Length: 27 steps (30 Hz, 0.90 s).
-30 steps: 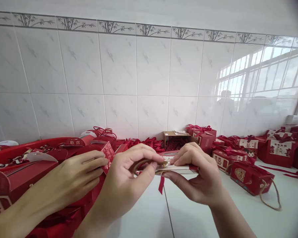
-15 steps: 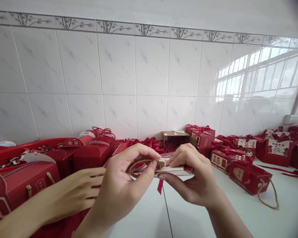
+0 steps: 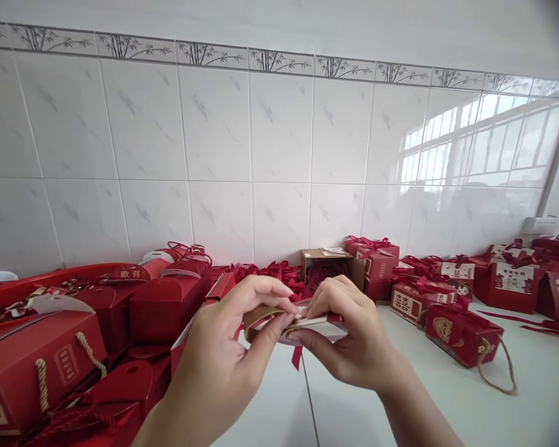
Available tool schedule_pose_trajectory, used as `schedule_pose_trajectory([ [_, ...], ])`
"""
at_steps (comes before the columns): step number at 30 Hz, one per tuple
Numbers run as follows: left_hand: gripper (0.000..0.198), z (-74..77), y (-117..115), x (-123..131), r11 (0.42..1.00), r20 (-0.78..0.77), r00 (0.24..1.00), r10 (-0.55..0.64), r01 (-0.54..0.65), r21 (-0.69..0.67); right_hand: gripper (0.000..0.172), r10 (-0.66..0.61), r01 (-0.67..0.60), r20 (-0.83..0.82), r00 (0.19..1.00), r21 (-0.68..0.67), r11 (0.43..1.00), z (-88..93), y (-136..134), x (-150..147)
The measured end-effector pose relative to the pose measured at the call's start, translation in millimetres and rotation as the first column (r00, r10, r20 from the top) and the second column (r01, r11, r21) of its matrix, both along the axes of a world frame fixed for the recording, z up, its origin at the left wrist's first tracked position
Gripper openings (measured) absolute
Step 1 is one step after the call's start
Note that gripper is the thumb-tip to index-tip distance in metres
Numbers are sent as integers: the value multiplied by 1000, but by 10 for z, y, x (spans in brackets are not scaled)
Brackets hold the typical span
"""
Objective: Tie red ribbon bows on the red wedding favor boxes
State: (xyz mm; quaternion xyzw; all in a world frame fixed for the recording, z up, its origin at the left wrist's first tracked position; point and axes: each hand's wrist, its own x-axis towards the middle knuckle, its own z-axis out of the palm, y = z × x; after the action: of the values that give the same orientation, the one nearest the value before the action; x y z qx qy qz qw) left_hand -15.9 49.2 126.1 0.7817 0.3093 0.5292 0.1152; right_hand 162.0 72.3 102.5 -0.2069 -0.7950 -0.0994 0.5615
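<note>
A: What do the hands have?

B: A folded card (image 3: 314,323), up in the air over the worktop (image 3: 354,410). The left hand (image 3: 228,347) pinches its left end, by the tan bend (image 3: 255,320). The right hand (image 3: 349,335) has its fingers clamped on the other end, thumb under and the rest on top.

A: Is it heavy?

B: I don't think so. It looks light and a bit stiff, like thick paper. It could crease if squeezed hard, so hold it by the edges. The red ribbon (image 3: 297,358) below it looks soft and may be slippery.

A: What is it over?

B: The worktop is pale and smooth, with a dark line across it. On the left is a red box (image 3: 51,360) with twisty cords. On the right is a small box (image 3: 466,335) with a rope loop (image 3: 507,366).

A: And farther back?

B: A red tub (image 3: 74,273), a heap of ribbons (image 3: 274,273) and a brown carton (image 3: 306,264). Then a shiny tile wall (image 3: 279,136) with a bamboo strip (image 3: 279,60). Window light shines on its right side.
</note>
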Motion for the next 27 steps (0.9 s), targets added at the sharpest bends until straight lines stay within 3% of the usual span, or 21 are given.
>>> schedule_pose_trajectory([
  [4, 16, -4, 12, -6, 999, -9, 999, 43, -43, 12, 25, -28, 29, -37, 999, 25, 999, 4, 48, -1],
  [10, 14, -37, 49, 44, 984, -25, 989, 147, -144, 106, 26, 32, -26, -111, 993, 49, 998, 35, 85, 8],
  [16, 15, -26, 44, 32, 976, -67, 986, 152, -139, 167, 24, 46, -39, -125, 991, 57, 998, 44, 86, 19],
  [18, 17, 2, 21, -9, 988, -72, 992, 108, -99, 122, 25, 68, -58, -129, 989, 76, 995, 47, 79, 16],
  [21, 26, 31, -8, -62, 997, 84, 994, -66, 69, -36, 26, 113, -100, -143, 983, 93, 991, 60, 45, 20],
  [24, 40, 31, -15, -80, 951, 242, 946, -218, 261, -164, 26, 155, -138, -144, 977, 121, 983, 78, -10, 41],
  [27, 48, 10, -20, -74, 923, 246, 931, -269, 322, -211, 23, 188, -166, -141, 972, 151, 974, 96, -69, 63],
])
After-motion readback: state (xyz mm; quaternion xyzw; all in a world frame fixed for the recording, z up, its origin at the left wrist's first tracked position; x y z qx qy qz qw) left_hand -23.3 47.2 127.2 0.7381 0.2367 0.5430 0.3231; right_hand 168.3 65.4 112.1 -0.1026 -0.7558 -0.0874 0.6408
